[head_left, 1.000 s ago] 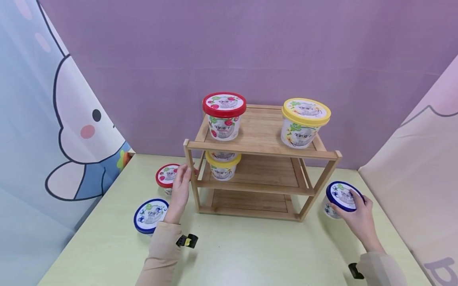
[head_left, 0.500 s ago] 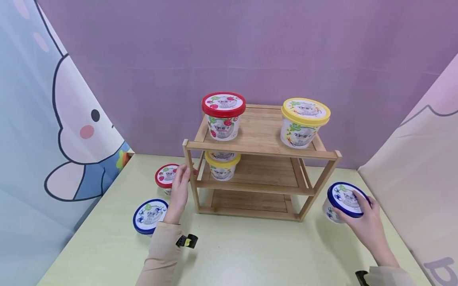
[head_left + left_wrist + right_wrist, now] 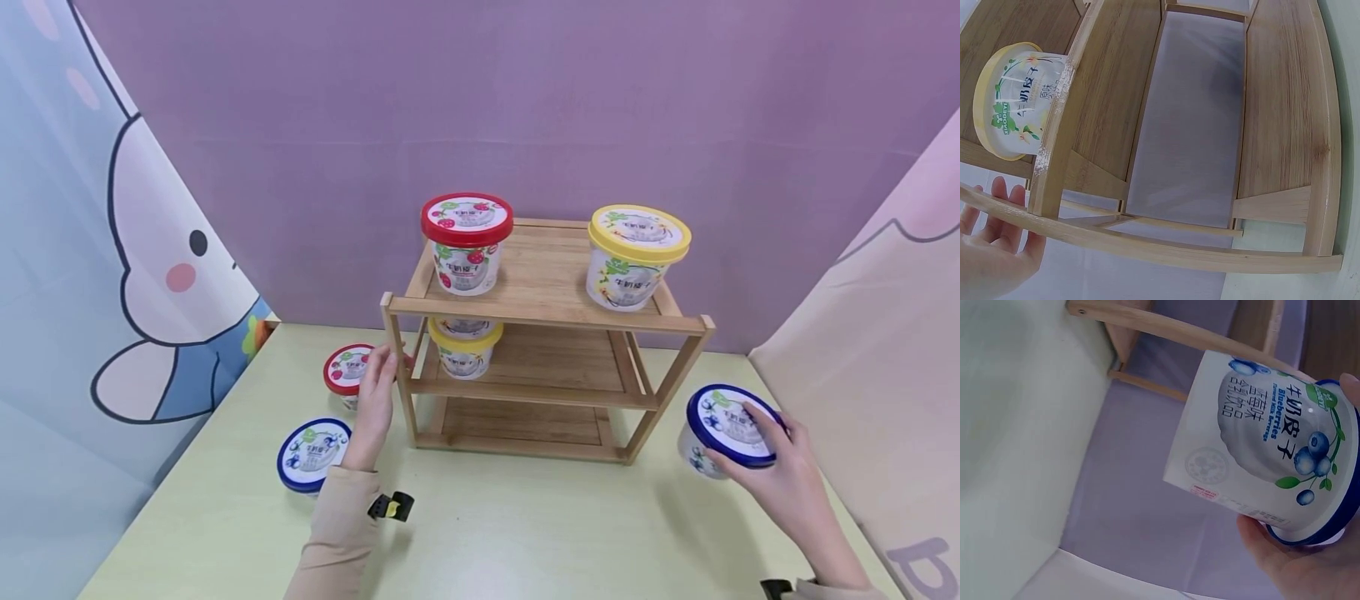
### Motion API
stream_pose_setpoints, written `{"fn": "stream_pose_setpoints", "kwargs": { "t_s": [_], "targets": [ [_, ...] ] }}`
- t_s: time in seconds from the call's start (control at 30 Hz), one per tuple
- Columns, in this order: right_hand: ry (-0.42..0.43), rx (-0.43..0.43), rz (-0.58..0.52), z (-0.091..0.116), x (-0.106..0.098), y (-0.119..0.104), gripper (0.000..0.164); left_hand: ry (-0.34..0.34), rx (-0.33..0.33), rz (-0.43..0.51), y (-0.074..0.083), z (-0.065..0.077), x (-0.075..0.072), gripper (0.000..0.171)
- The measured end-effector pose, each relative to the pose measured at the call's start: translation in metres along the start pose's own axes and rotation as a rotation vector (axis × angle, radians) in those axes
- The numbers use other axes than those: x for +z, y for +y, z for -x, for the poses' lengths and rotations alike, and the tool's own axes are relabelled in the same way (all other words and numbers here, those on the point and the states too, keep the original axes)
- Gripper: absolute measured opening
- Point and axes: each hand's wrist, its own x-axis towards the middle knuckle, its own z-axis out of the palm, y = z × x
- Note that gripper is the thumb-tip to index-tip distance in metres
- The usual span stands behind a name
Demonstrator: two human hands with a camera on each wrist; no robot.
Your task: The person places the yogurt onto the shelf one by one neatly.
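Note:
My right hand (image 3: pixel 783 483) grips a blue-lidded blueberry milk drink tub (image 3: pixel 731 427) around its lid, thumb on the near side. It hangs tilted over the table right of the wooden shelf rack (image 3: pixel 547 321); the right wrist view shows the white tub wall (image 3: pixel 1254 437) with its blueberry print. My left hand (image 3: pixel 377 408) lies against the rack's left front post, and in the left wrist view its fingers (image 3: pixel 999 190) extend up behind a side rail. Behind that hand stands a red-lidded tub (image 3: pixel 347 367), partly hidden; a second blue-lidded tub (image 3: pixel 309 454) stands by my left wrist.
On the rack's top shelf stand a red-lidded strawberry tub (image 3: pixel 467 242) at left and a yellow-lidded tub (image 3: pixel 636 254) at right. Yellow-lidded tub (image 3: pixel 465 354) sits on the middle shelf, with another tub behind it. A purple curtain (image 3: pixel 525 100) hangs behind.
My right hand has lifted the blue-lidded tub off the table and drawn it slightly right and toward me. The left hand stays at the rack's post.

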Motion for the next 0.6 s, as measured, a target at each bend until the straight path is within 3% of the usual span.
{"fn": "stream_pose_setpoints", "kwargs": {
  "t_s": [0.6],
  "targets": [
    [-0.069, -0.101, -0.02, 0.001, -0.01, -0.026, 0.083, 0.003, 0.005, 0.011, 0.001, 0.001, 0.001, 0.04]
  ]
}}
